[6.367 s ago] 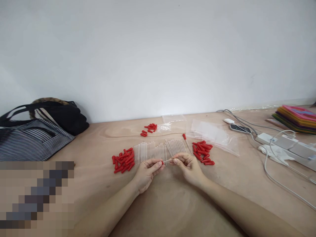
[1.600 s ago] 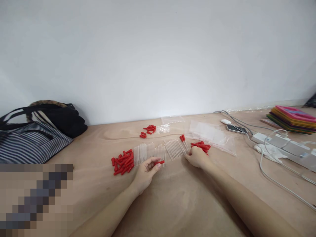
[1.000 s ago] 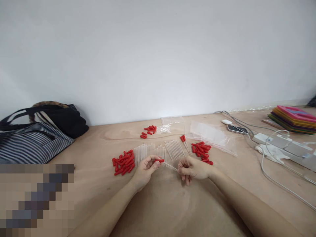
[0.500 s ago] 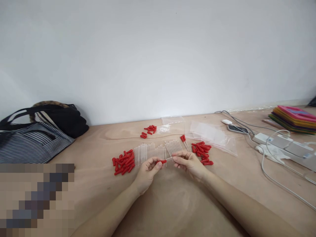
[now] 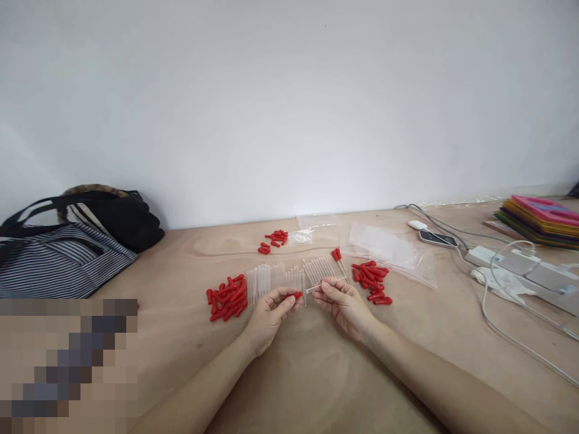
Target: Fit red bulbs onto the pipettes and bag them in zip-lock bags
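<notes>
Drawn slightly back since half a second ago, the held tube point(image 5: 313, 291) is now seen apart from the held bulb point(image 5: 297, 295), where the two were all but meeting; the palm of the right hand point(image 5: 346, 307) has been rolled upward too. And now it's all being played out at the near edge of the tube row point(image 5: 259, 283), the bulb just in front of it, the tube by its right-hand part. By the left hand point(image 5: 269, 316), the red bulb is pinched between thumb and fingers, its end pointed at the tube; by the right, the tube is clamped in the fingertips, its rear part hidden. Left of the row, a heap of bulbs point(image 5: 227, 298) is laid out; right of it, a second heap point(image 5: 371, 277); just beside its right end, two capped tubes point(image 5: 335, 255) are set down. Fitting of bulb to tube appears to be the step in hand, judged not yet done, as a small gap is seen. Next, it seems, tube end and bulb mouth must be brought into line, then pushed together gently, thin glass-like walls being easily cracked.
</notes>
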### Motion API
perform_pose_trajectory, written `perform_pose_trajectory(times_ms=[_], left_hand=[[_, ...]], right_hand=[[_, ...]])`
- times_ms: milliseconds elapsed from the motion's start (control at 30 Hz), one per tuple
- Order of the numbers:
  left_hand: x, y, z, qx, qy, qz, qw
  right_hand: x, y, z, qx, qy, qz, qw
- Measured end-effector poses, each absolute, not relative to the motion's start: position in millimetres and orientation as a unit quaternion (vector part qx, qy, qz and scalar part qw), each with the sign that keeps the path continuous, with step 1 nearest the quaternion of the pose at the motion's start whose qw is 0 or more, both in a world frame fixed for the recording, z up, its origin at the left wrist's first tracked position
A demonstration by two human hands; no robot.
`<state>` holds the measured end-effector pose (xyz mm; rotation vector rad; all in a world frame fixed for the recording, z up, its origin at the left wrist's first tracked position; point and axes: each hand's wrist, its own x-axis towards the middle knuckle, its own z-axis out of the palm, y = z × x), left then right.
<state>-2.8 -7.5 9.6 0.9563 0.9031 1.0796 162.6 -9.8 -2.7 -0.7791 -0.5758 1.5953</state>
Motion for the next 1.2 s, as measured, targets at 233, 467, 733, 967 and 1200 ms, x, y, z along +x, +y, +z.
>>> perform_pose_trajectory(times_ms=[233,467,733,967,1200], left_hand=[[-0.5,-10.1,9.9,0.425,0.391,0.466,0.670],[0.3,-11.5,11.8,0.390,0.367,0.462,0.706],[1.9,-12.4,11.6,0.385,0.366,0.459,0.712],[1.5,-11.2,10.7,0.365,0.380,0.465,0.711],[0.5,-11.1,10.3,0.360,0.392,0.459,0.711]], right_hand=[[158.8,-14.1,-0.7,-0.331,-0.244,0.716,0.564],[159.9,-15.2,1.3,-0.318,-0.236,0.727,0.560],[160.2,-14.3,-0.6,-0.321,-0.245,0.729,0.553],[157.4,-16.9,1.7,-0.330,-0.267,0.707,0.565],[156.4,-17.3,2.4,-0.352,-0.315,0.658,0.586]])
